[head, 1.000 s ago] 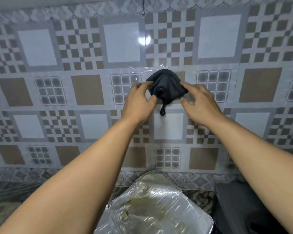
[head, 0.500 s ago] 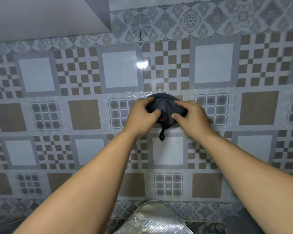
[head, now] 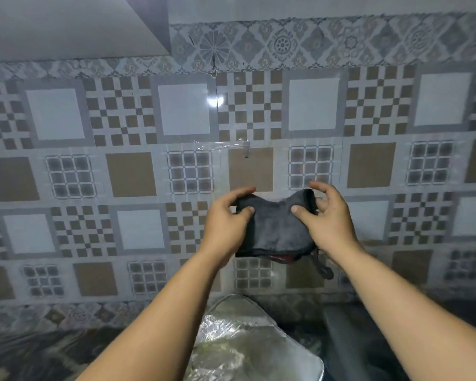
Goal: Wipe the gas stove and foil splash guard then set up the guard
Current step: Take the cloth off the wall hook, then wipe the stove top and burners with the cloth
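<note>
A dark grey cloth (head: pixel 276 228) with a hanging loop at its lower right is stretched between both hands in front of the tiled wall. My left hand (head: pixel 227 225) pinches its upper left corner and my right hand (head: pixel 327 221) pinches its upper right edge. Below my arms lies the crinkled foil splash guard (head: pixel 248 345), stained and resting flat. A dark surface, possibly the gas stove (head: pixel 349 339), shows at the lower right, mostly hidden by my right arm.
A clear adhesive hook (head: pixel 246 149) with a strip of tape sticks to the patterned tile wall (head: pixel 132 174) above the cloth. A grey cabinet or hood underside (head: pixel 66 23) juts out at the upper left. The countertop (head: pixel 39 350) at the lower left is dark.
The cloth has come off the wall hook and moved down, and both hands have spread it out between them. The bare hook now shows above.
</note>
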The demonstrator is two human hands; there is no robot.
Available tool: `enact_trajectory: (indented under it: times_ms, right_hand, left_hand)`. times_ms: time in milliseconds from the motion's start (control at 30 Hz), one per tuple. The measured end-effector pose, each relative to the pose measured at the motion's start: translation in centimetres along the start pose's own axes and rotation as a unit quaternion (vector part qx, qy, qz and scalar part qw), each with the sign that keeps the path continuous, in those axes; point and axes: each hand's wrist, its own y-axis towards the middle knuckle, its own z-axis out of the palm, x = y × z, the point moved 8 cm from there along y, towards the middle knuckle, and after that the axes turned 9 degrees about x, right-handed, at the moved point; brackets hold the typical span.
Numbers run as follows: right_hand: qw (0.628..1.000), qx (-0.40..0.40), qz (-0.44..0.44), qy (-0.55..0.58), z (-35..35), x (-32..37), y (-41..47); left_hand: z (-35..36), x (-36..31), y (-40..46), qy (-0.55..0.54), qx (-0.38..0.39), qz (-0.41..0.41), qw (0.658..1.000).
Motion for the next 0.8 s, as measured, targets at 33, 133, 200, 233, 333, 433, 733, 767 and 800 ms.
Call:
enact_trajectory:
  times_ms: [33,133,200,233,333,433,733,767,800]
  right_hand:
    - [1.000,-0.007,0.021,0.011,-0.5,-0.7,-1.4]
    - [0.997,-0.013,0.068,0.046,-1.5,-2.5,-5.4]
    - [0.995,-0.002,0.095,0.039,-1.8,-3.4,-7.7]
    - [0.994,0.007,0.104,0.033,-2.0,-3.7,-8.7]
    - [0.990,0.045,0.119,0.055,-2.4,-4.3,-10.9]
    - [0.973,0.083,0.153,0.148,-3.0,-4.6,-13.0]
    - [0.985,0.135,0.104,-0.035,-8.9,-5.3,-16.4]
    - [0.983,0.149,0.100,-0.025,-9.4,-5.6,-16.6]
    - [0.981,0.166,0.097,-0.010,-9.8,-5.8,-16.8]
  left_hand:
    - [1.0,0.8,-1.2,-0.018,0.005,-0.021,1.000]
    - [4.3,2.7,-4.9,-0.089,0.020,-0.084,0.992]
    - [6.5,3.6,-7.1,-0.122,0.029,-0.118,0.985]
    - [7.6,3.9,-8.0,-0.140,0.035,-0.131,0.981]
    - [10.8,4.5,-10.2,-0.228,0.046,-0.154,0.960]
    - [12.5,4.9,-11.8,-0.255,0.029,-0.164,0.952]
    - [16.9,4.4,-15.2,-0.279,0.009,-0.184,0.942]
    - [17.7,3.9,-15.6,-0.286,0.024,-0.180,0.941]
    - [18.5,3.3,-16.0,-0.288,0.035,-0.176,0.941]
